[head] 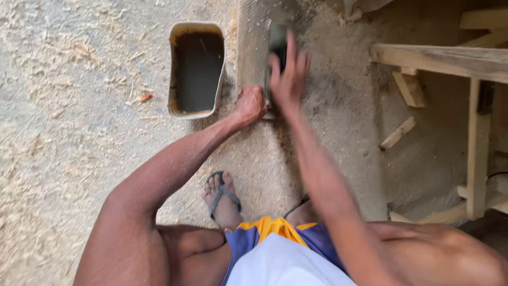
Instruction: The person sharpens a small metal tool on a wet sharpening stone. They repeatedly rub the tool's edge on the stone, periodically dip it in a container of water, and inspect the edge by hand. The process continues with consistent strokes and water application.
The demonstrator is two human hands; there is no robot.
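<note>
A long grey slab (253, 47) lies on the sawdust floor in front of me. My left hand (248, 106) is closed in a fist at its near end and seems to grip it. My right hand (288, 74) is blurred, fingers spread, pressing down on a dark flat block (277, 42) that lies along the slab's right side. Much of the block is hidden under my palm. I am squatting, and my sandalled foot (222, 198) is planted just behind the slab.
A cut-open plastic container (196, 66) holding dark liquid stands left of the slab. A wooden frame (476, 122) and loose wood offcuts (398, 132) lie at the right. Sawdust and shavings cover the floor, with a small orange scrap (145, 98) at the left.
</note>
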